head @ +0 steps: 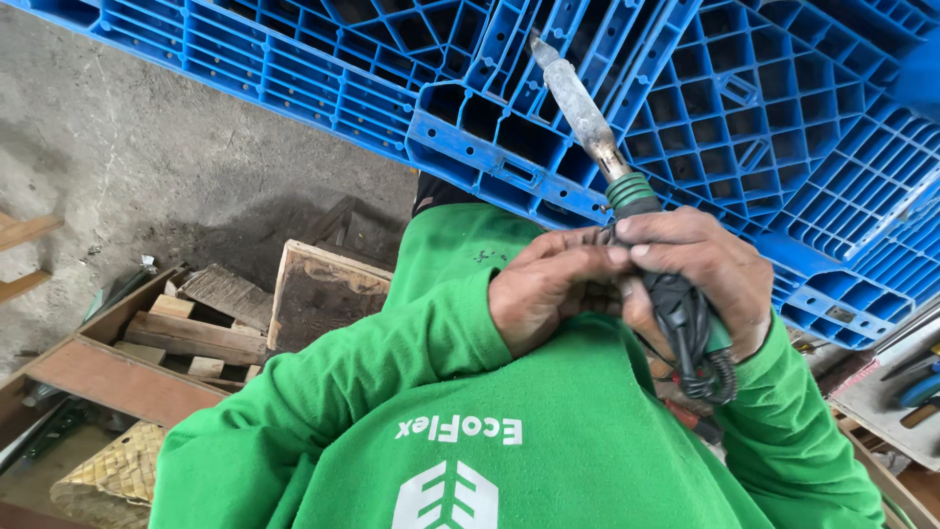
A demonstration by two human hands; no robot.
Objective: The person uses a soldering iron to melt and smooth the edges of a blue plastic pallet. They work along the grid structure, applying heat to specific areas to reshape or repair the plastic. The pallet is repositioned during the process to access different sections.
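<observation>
Our right hand (700,279) is closed tight around the green-and-black soldering tool with the grey metal tip (627,196), pointing up at the blue plastic grid pallet (744,108). Our left hand (548,289), fingers curled, touches its handle.

A bright blue pallet (685,108) with an open grid pattern fills the eleven-to-three o'clock span; the tool (627,196) at one o'clock shows a dull grey metal barrel, a green ribbed collar and a black coiled cord (700,362). The sleeves and shirt (548,460) at six o'clock are vivid green with white print; pale brown wood scraps (196,333) and a tan woven mat (117,470) lie at eight o'clock on grey concrete (147,147).
</observation>
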